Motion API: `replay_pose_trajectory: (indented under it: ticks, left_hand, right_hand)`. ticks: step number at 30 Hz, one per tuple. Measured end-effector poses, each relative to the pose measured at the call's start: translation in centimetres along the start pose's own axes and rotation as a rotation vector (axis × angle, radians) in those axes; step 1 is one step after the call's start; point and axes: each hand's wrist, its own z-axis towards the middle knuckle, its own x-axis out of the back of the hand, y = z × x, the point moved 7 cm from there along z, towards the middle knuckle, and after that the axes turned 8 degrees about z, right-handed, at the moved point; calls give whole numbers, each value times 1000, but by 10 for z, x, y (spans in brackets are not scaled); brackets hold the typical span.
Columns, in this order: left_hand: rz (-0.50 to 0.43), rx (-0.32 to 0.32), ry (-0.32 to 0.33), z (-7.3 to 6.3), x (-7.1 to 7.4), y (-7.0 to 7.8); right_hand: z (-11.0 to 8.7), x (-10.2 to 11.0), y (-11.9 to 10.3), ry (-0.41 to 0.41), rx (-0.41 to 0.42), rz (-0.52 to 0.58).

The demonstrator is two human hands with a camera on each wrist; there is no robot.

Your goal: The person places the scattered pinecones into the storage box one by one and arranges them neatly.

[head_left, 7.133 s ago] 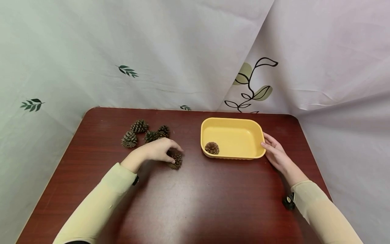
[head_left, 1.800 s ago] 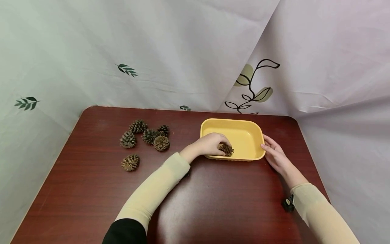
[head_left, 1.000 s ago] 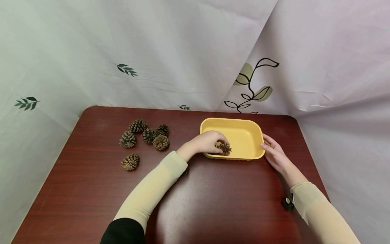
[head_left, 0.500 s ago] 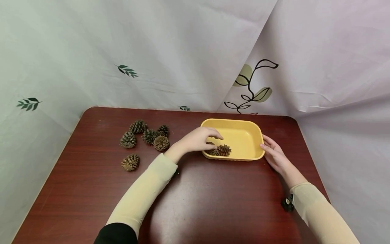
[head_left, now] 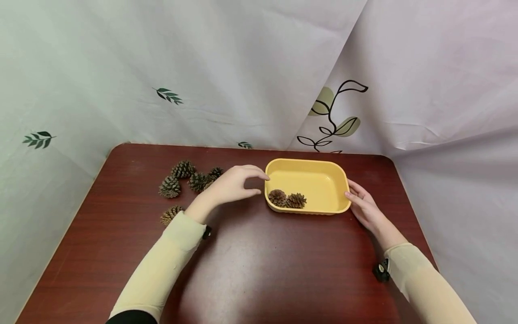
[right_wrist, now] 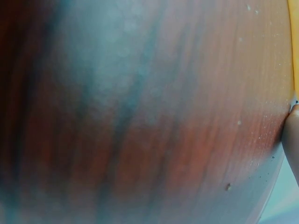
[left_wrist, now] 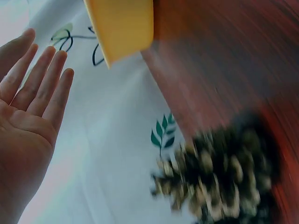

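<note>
My left hand is just left of a yellow plastic tub, fingers spread and holding nothing. In the left wrist view its palm and straight fingers show. Two pine cones, a round brown one and another, lie side by side in the tub's near left corner. My right hand holds the tub's right end, thumb at the rim and fingers along the outer wall. The right wrist view catches only a fingertip against the tub's edge.
Several more pine cones lie on the dark red table at the left, some partly hidden behind my left hand and sleeve. One pine cone looms close in the left wrist view. A pale curtain hangs behind the table.
My left hand put a second pine cone into the tub beside the first, let go, and drew back left out of it. The right hand has stayed on the tub.
</note>
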Motion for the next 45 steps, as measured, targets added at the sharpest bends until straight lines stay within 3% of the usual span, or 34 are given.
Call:
replay_pose_trajectory:
  ticks: [11,21,31,45]
  left_hand:
    - [30,98,29,-46,27,-30]
    - [60,193,-5,-77,29,-57]
    - [117,245,-5,-90,27,-78]
    - [141,281,-14,-97,21,-89]
  right_hand:
    - [0,1,0,-16,12,-15]
    - [0,4,1,14,-11,-21]
    - [2,2,1,2,-6,-22]
    - [2,2,0,-7,5,-15]
